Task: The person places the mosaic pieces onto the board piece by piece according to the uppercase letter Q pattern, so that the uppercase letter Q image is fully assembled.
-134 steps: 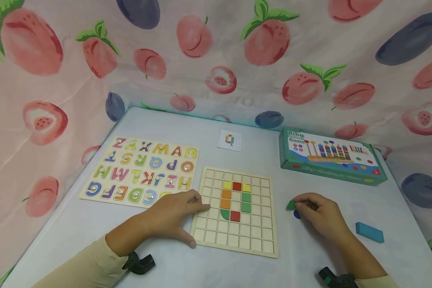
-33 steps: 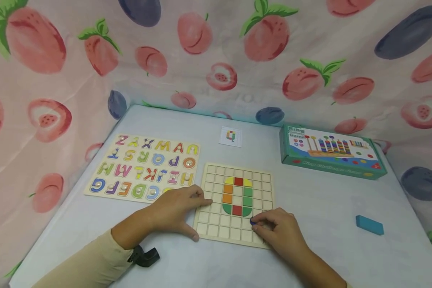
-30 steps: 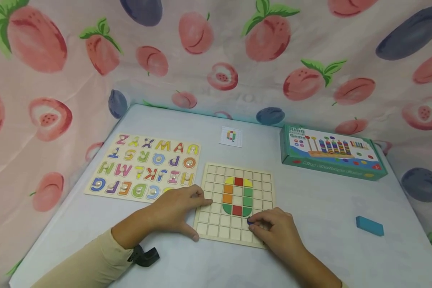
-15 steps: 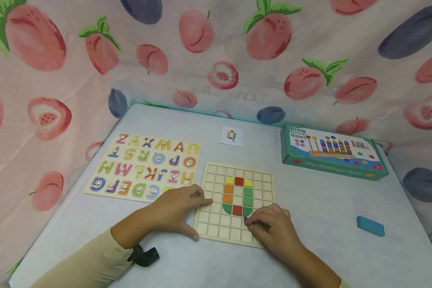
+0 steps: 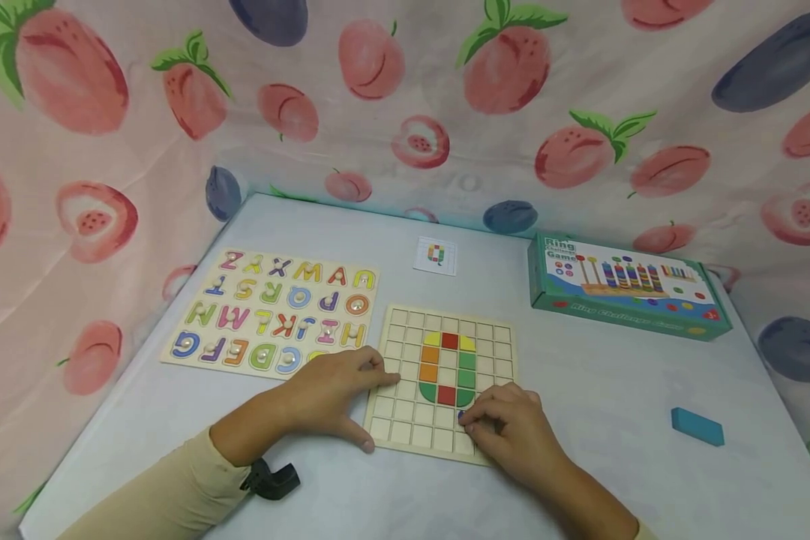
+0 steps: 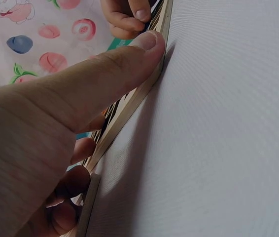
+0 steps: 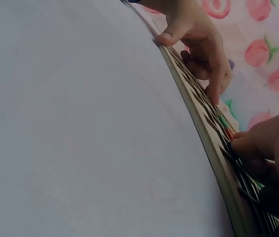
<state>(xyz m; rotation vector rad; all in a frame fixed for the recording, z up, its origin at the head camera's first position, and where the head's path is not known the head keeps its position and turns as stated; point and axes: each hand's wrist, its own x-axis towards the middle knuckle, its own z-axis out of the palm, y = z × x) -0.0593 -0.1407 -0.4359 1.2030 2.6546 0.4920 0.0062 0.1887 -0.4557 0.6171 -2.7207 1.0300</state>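
Note:
A square wooden grid board (image 5: 412,433) lies at the table's middle, with red, yellow, orange and green pieces forming a ring. My left hand (image 5: 331,394) rests at its left edge, thumb at the near corner and index fingertip on the grid; thumb and index are spread apart. Between thumb and fingertips, my right hand (image 5: 516,427) pinches a small dark blue piece (image 5: 461,415) over a cell just below the ring's lower right green piece (image 5: 465,397). Fingertips hide most of the blue piece. In the right wrist view, the right fingers (image 7: 253,143) touch down at the board.
A wooden alphabet board (image 5: 205,307) lies to the left, partly behind the left hand. A small card (image 5: 435,256) with a coloured Q pattern lies at the back. A green game box (image 5: 628,289) stands back right, and a turquoise block (image 5: 697,426) lies at the right.
From the table right of the board, the right hand came onto it; a green piece now fills the ring's lower right. The blue piece has shifted slightly left. The left hand stays put.

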